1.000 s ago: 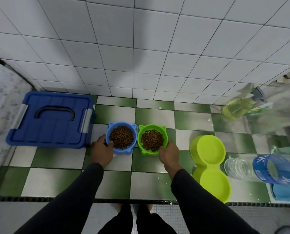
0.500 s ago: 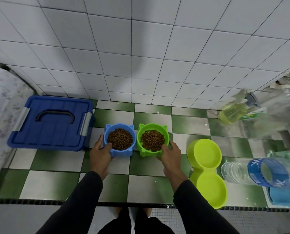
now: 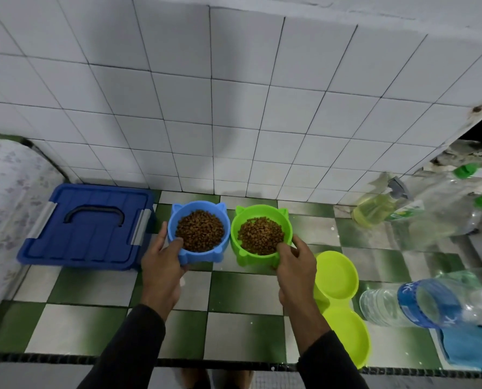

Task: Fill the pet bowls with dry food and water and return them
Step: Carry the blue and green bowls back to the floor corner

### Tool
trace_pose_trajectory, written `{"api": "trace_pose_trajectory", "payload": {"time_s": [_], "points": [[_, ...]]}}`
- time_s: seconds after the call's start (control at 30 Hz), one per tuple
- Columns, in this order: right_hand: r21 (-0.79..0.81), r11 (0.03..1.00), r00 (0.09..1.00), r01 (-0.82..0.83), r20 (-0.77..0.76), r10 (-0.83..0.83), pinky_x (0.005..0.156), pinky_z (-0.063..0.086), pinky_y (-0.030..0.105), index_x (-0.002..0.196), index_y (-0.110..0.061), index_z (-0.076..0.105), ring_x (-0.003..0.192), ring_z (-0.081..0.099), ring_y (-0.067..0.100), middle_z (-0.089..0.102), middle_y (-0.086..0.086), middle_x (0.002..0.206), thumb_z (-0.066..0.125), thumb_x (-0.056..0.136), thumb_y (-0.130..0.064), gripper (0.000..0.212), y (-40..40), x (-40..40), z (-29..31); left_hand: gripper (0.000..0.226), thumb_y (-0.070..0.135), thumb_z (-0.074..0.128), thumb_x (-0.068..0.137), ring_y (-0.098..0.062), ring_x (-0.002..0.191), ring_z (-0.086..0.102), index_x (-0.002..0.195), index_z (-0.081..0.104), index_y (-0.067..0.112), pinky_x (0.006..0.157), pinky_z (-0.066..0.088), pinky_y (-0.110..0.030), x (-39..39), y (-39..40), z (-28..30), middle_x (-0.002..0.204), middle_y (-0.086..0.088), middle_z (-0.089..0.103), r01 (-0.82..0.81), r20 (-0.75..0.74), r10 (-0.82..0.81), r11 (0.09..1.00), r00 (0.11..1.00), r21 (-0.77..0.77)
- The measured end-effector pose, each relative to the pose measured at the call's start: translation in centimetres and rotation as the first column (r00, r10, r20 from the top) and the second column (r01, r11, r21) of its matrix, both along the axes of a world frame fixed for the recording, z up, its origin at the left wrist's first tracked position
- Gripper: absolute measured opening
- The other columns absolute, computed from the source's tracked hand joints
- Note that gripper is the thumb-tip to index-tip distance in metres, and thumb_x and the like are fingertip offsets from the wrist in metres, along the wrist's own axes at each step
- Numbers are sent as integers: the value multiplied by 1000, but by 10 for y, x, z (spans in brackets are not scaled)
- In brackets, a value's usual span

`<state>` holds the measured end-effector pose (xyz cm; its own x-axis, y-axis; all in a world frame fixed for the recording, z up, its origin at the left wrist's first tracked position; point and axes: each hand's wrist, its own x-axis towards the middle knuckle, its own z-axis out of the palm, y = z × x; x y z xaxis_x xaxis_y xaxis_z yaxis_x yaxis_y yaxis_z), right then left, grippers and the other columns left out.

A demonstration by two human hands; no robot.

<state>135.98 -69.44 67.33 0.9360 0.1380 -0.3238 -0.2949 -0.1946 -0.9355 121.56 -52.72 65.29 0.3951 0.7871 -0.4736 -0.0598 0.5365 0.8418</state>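
Both hands grasping kibble-filled bowls.
Left hand (image 3: 161, 269) grips the blue cat-eared plastic bowl (image 3: 199, 230); right hand (image 3: 296, 272) grips the green cat-eared plastic bowl (image 3: 262, 234).

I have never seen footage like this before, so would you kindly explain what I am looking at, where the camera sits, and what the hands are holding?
There is no machine here: a person wears one wide-angle camera on the head, looking down at their own arms. The left hand has a grip on the blue bowl, and the right hand on the green bowl; both bowls have cat ears and hold dry food. On the green-and-white checked floor lie a closed blue storage box on the left, an empty yellow-green double dish on the right, and beside it a clear water bottle on its side. A spray bottle lies farther back by the tiled wall.
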Motion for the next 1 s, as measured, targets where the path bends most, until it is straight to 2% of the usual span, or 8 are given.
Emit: {"api": "trace_pose_trajectory", "payload": {"time_s": [0.1, 0.23, 0.47, 0.57, 0.67, 0.77, 0.9, 1.0], "points": [[72, 997, 1000, 2, -3, -2, 77, 62, 51, 104, -30, 74, 97, 68, 23, 73, 0, 95, 59, 91, -11, 27, 3, 3, 10, 51, 6, 56, 101, -24, 118, 66, 144, 58, 33, 91, 60, -53, 1, 0, 15, 133, 1, 65, -22, 14, 22, 1000, 1000, 12], [157, 987, 999, 20, -44, -13, 75, 62, 56, 114, -24, 73, 101, 69, 29, 74, 3, 101, 60, 90, -12, 30, 5, 8, 27, 48, 6, 56, 102, -27, 117, 67, 143, 60, 30, 79, 63, -45, 1, 1, 31, 132, 0, 66, -36, 38, 36, 999, 999, 4], [296, 955, 996, 8, -90, 20, 63, 62, 44, 100, -23, 73, 90, 71, 24, 73, 5, 92, 55, 96, -1, 29, 4, 12, 64, 42, 8, 56, 102, -26, 120, 64, 136, 64, 31, 79, 61, -46, 1, -1, 57, 133, 3, 64, -64, 99, 62, 998, 993, 25], [324, 946, 995, -33, -76, 61, 63, 62, 44, 108, -20, 72, 91, 71, 21, 71, 9, 99, 55, 97, -2, 27, 4, 13, 81, 46, 11, 58, 101, -27, 123, 63, 142, 59, 32, 79, 62, -45, 1, 1, 67, 140, 0, 61, -83, 130, 80, 996, 988, 21], [362, 930, 994, -67, -54, 93, 62, 61, 43, 99, -23, 73, 82, 70, 15, 68, 7, 94, 55, 97, -1, 28, 5, 15, 98, 49, 12, 58, 101, -28, 120, 66, 146, 56, 30, 81, 62, -46, -1, 3, 78, 139, -2, 64, -111, 162, 106, 994, 981, 18], [392, 914, 990, -102, -50, 132, 65, 62, 46, 97, -25, 72, 86, 69, 19, 67, 7, 94, 56, 97, -2, 28, 10, 15, 111, 47, 12, 59, 102, -29, 118, 68, 146, 57, 29, 82, 62, -48, -4, 5, 89, 137, -1, 66, -158, 187, 151, 987, 971, 28], [401, 904, 981, -150, -53, 186, 67, 62, 46, 114, -19, 70, 95, 71, 24, 67, 13, 106, 57, 98, -5, 25, 20, 13, 123, 47, 11, 60, 101, -27, 115, 71, 144, 58, 29, 85, 61, -51, -12, 8, 103, 130, 1, 71, -220, 216, 211, 975, 953, 21], [406, 889, 970, -210, -29, 242, 67, 63, 46, 104, -21, 72, 93, 72, 24, 67, 16, 103, 56, 98, -5, 23, 30, 9, 133, 49, 11, 62, 100, -25, 111, 73, 145, 57, 28, 86, 61, -53, -20, 10, 114, 125, 0, 73, -264, 234, 252, 964, 939, 21]]}}
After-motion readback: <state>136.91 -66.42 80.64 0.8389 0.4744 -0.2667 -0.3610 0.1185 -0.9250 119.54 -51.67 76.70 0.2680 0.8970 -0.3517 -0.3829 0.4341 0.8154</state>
